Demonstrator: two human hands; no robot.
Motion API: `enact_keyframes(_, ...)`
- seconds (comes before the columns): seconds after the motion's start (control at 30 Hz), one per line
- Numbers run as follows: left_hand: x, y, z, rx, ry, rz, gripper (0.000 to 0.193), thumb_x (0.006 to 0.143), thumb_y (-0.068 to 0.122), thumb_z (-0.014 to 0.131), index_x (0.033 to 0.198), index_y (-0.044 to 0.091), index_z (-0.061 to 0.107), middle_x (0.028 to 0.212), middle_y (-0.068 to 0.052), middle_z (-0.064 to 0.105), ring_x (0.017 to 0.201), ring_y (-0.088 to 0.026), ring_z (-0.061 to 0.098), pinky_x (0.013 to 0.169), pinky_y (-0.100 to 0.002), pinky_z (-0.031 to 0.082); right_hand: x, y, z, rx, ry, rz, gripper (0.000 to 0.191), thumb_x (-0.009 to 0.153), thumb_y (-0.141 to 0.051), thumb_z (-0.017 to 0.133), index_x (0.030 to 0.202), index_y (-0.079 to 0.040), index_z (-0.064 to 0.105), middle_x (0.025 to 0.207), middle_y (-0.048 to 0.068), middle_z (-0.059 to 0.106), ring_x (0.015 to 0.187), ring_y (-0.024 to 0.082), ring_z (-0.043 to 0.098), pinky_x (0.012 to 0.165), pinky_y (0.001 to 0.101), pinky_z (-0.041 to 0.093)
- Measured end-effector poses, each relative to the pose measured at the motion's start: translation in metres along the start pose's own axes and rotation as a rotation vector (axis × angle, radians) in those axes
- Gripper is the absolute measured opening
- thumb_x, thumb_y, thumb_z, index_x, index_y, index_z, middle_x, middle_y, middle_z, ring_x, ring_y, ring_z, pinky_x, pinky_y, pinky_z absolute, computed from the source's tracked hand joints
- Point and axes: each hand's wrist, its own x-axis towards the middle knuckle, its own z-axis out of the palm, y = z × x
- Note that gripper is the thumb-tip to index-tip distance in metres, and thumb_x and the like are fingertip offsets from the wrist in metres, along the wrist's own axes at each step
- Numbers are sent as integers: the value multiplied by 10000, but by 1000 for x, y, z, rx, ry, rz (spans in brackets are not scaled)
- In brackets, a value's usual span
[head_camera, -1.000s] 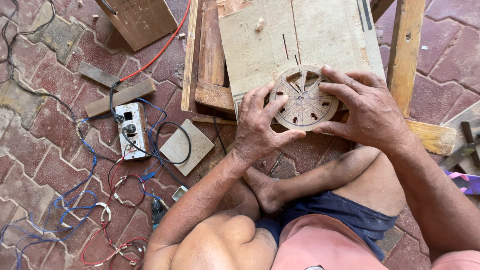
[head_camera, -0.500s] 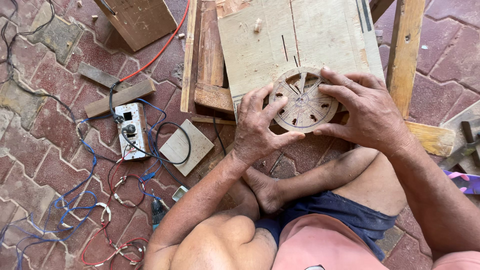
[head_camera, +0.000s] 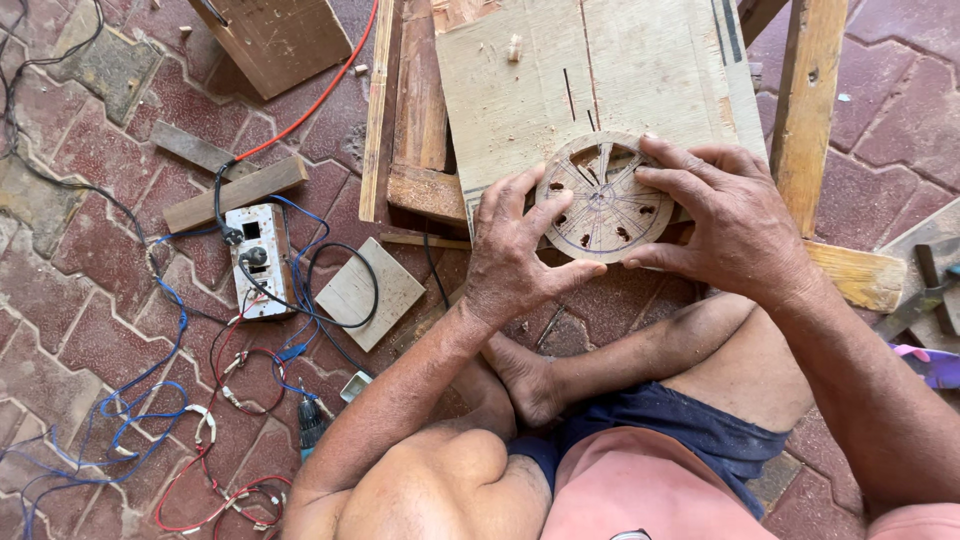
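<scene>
Just right of the frame's centre, the left hand (head_camera: 515, 250) and right hand (head_camera: 735, 215) are gripping a round wooden disc (head_camera: 603, 197) by its rim, resting it on the plywood board's (head_camera: 560, 70) near edge. The disc's cut-out slots are thinning it; uneven pressure could be cracking a spoke.

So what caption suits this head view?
Both hands, left hand and right hand, grip a round wooden disc on a plywood board.

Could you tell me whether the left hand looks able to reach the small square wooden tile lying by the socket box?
Probably yes: the left hand holds the wooden disc, but the tile lies close, with only a black cable around it.
</scene>
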Motion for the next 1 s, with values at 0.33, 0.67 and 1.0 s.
enact_keyframes(0.33,0,1,0,15,4,-10,816,683,540,932,1296,59,690,1491,-217,467,1411,-404,418,1207,-528,377,0,-1,0,1,6,-2,858,649,-585,871,1343,-131,649,1565,15,539,1305,328,560,1126,451,427)
enact_keyframes(0.67,1,1,2,24,4,-8,827,691,555,926,1300,49,686,1490,-220,463,1408,-410,415,1209,-531,373,1,0,-1,-4,-5,5,853,651,-563,873,1349,-125,652,1565,22,543,1288,334,565,1118,452,437)
enact_keyframes(1.0,1,1,4,17,10,-28,826,684,556,928,1300,60,690,1489,-209,470,1410,-408,416,1211,-530,377,2,3,0,34,-1,-7,863,649,-545,879,1360,-116,644,1568,41,541,1290,331,565,1121,444,435)
